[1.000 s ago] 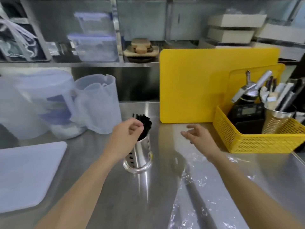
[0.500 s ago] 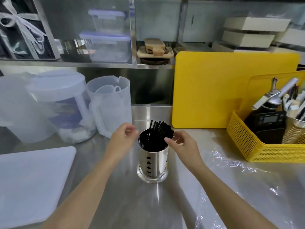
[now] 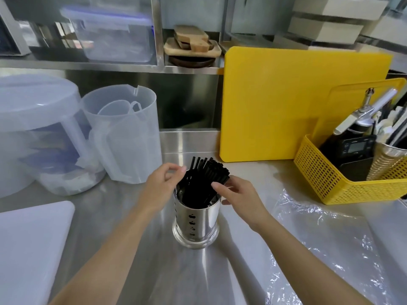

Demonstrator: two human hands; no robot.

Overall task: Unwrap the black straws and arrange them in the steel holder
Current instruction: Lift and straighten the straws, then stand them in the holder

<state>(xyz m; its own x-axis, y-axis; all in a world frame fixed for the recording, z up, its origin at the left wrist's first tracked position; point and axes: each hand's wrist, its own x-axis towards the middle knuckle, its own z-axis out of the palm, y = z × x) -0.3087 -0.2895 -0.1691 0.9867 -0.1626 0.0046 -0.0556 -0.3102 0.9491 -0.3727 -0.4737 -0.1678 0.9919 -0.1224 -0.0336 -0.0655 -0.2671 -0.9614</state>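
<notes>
A perforated steel holder (image 3: 196,221) stands upright on the steel counter, near the middle of the view. A bunch of black straws (image 3: 206,176) sticks out of it, leaning to the right. My left hand (image 3: 161,183) hovers at the holder's left rim with curled fingers close to the straw tips. My right hand (image 3: 236,194) is at the right rim, its fingertips touching the leaning straws. Clear plastic wrap (image 3: 326,236) lies crumpled on the counter to the right.
A yellow cutting board (image 3: 286,102) leans on the back wall. A yellow basket (image 3: 330,183) with tools sits at the right. Translucent jugs (image 3: 123,133) and a lidded tub (image 3: 33,128) stand at the left, a white board (image 3: 28,249) at front left.
My right hand has come in from the counter to the straws at the holder's right rim. My left hand has shifted from over the holder to its left edge.
</notes>
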